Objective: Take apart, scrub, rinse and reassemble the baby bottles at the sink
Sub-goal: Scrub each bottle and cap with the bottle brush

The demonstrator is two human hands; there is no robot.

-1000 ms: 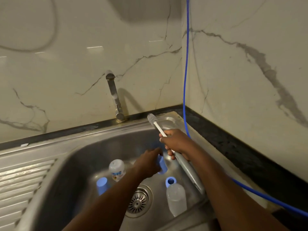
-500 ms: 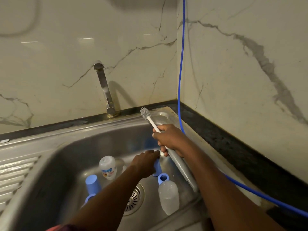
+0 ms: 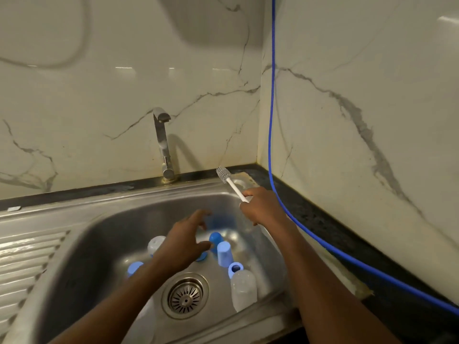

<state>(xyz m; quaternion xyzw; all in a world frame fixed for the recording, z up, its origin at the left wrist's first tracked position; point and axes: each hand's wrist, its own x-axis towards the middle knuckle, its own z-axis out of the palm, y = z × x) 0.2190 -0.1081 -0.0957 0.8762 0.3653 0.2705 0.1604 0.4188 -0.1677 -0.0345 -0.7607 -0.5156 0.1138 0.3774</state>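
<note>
in stainless steel sink [image 3: 116, 219], left to right: pale blue round cap [image 3: 135, 267]; clear plastic bottle standing [image 3: 155, 244]; left hand [image 3: 183, 247] spread, hovering, gripping nothing; dark blue teat ring [image 3: 215, 240]; pale blue cup-shaped cap [image 3: 224, 254]; clear bottle lying by drain [image 3: 243, 288]. right hand [image 3: 263, 207] clenched round white-handled bottle brush [image 3: 229, 182], bristles up. looks dismantled; scrubbing, rinsing, reassembly left. half a second back: gripped cup-shaped cap; now released, lifted clear.

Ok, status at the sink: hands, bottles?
Left hand open above blue plastic caps. Right hand grips white long-handled brush. Clear plastic bottle lies beside drain.
</note>
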